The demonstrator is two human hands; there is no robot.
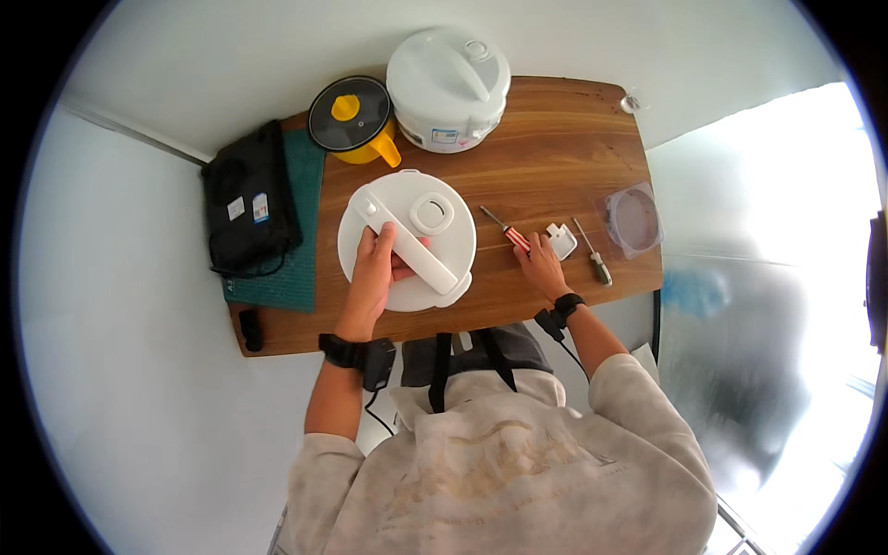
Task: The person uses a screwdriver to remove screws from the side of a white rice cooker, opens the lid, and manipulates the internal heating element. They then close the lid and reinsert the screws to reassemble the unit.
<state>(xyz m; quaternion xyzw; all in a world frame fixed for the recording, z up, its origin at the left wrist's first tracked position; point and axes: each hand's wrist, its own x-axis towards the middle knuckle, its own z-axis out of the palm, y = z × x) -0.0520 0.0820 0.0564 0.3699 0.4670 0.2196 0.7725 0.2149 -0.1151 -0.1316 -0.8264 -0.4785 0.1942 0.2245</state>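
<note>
My left hand [377, 273] grips the long raised handle [421, 250] of a round white lid [365, 277], which lies in the middle of the table. A rounded square fitting [429, 213] sits beside the handle. My right hand [541, 259] has its fingers closed on the red-and-white striped handle of a screwdriver [514, 238], lying right of the lid. Just beside these fingers is a small white plastic part [561, 239]. A second screwdriver [601, 268], with a dark green handle, lies farther right.
A yellow pot [353, 120] with dark lid and a white cooker [435, 83] stand at the wooden table's [573, 120] back. A black bag [250, 185] rests on a green mat [301, 277] at left. A clear plastic container [635, 217] is at right, near a reflective panel [768, 351].
</note>
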